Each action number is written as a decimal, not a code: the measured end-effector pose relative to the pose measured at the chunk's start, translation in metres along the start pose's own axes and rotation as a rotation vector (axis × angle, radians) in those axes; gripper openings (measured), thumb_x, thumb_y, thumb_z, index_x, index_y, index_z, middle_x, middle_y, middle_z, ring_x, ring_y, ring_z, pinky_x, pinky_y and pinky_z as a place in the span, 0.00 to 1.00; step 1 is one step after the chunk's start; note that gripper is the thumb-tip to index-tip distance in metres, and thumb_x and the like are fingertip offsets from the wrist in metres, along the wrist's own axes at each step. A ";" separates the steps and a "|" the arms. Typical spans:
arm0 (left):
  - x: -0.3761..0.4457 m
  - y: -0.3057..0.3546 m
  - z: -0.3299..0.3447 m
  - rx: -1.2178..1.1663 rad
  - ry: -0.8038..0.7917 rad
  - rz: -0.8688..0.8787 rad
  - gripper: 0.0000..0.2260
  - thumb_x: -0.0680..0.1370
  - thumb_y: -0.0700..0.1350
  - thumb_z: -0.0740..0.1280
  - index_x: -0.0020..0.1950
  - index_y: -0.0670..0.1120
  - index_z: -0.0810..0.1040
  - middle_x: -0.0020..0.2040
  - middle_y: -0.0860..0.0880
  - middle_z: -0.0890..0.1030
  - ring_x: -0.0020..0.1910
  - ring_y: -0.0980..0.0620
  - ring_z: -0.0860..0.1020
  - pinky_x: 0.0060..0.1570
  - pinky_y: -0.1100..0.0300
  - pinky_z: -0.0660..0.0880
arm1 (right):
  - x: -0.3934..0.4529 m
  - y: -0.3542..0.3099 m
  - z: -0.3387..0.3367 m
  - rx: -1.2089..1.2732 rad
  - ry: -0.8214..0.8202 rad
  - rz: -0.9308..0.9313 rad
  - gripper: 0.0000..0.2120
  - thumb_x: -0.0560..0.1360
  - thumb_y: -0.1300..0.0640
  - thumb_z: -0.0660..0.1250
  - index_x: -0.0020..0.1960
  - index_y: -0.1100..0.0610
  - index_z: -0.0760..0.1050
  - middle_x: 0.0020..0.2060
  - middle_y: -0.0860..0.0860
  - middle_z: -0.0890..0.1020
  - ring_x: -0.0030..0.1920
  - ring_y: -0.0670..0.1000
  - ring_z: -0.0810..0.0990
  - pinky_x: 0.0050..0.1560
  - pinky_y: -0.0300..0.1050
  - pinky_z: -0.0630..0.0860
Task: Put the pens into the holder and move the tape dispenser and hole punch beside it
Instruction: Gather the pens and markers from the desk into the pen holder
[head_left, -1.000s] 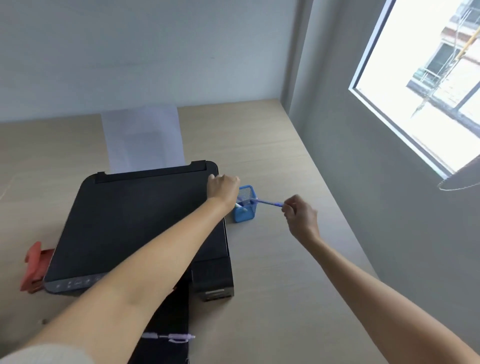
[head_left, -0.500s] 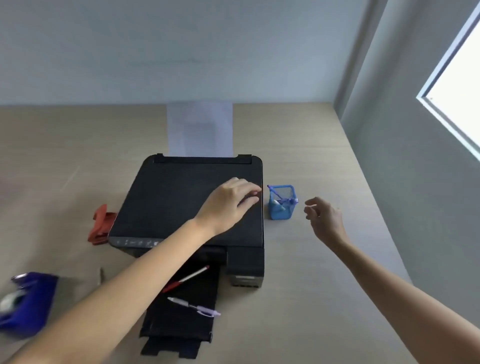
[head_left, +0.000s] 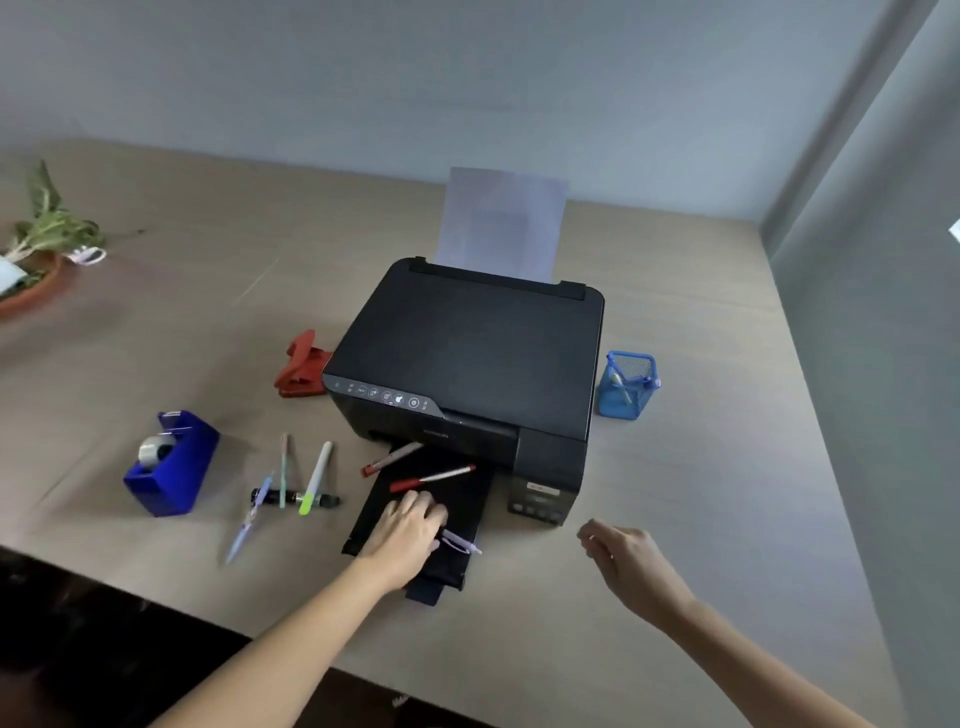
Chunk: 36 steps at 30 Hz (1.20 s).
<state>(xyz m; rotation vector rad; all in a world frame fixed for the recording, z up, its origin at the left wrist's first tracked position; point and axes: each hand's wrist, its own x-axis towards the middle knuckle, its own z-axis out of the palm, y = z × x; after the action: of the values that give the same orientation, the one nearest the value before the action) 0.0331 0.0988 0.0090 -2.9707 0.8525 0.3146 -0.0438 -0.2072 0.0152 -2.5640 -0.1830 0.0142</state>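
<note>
A blue mesh holder (head_left: 627, 385) with pens in it stands right of the printer. My left hand (head_left: 408, 527) lies on the printer's output tray, fingers closing over a lilac pen (head_left: 461, 543). Two red pens (head_left: 432, 478) lie on the tray just beyond it. Several more pens (head_left: 291, 486) lie on the desk left of the tray. The blue tape dispenser (head_left: 174, 462) sits at the left. A red hole punch (head_left: 300, 365) rests against the printer's left side. My right hand (head_left: 621, 553) hovers empty, fingers loosely curled, right of the tray.
A black printer (head_left: 467, 358) with paper standing in its rear feed fills the desk's middle. A potted plant (head_left: 36, 249) sits at the far left. A grey wall runs along the desk's right edge. The desk's front edge is near my arms.
My left hand came down from the printer lid onto the lilac pen on the tray. My right hand, having let a blue pen go into the holder, drew back toward me.
</note>
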 end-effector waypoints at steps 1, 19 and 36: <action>-0.001 -0.002 0.002 0.024 -0.005 0.011 0.13 0.79 0.47 0.64 0.63 0.47 0.72 0.62 0.46 0.74 0.62 0.46 0.71 0.60 0.52 0.70 | 0.001 -0.009 0.005 0.000 -0.021 -0.034 0.06 0.79 0.57 0.61 0.47 0.55 0.76 0.37 0.50 0.83 0.35 0.53 0.81 0.36 0.46 0.78; 0.039 -0.096 -0.028 -0.441 -0.027 -0.126 0.23 0.83 0.40 0.56 0.77 0.53 0.58 0.72 0.44 0.69 0.68 0.48 0.72 0.64 0.66 0.65 | 0.138 -0.135 0.109 -0.495 -0.284 0.166 0.30 0.74 0.68 0.60 0.74 0.55 0.57 0.73 0.58 0.60 0.71 0.61 0.60 0.69 0.57 0.65; 0.000 -0.155 -0.103 -0.401 -0.608 0.162 0.08 0.82 0.44 0.54 0.56 0.57 0.66 0.47 0.56 0.81 0.31 0.58 0.73 0.34 0.65 0.70 | -0.010 -0.050 0.035 -0.243 -0.235 0.192 0.06 0.81 0.54 0.54 0.55 0.53 0.68 0.46 0.51 0.79 0.40 0.54 0.75 0.40 0.44 0.72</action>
<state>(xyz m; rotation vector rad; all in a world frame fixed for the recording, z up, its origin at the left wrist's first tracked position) 0.1337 0.2214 0.1060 -2.8227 1.0267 1.4533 -0.0622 -0.1479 0.0122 -2.8086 -0.0259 0.3890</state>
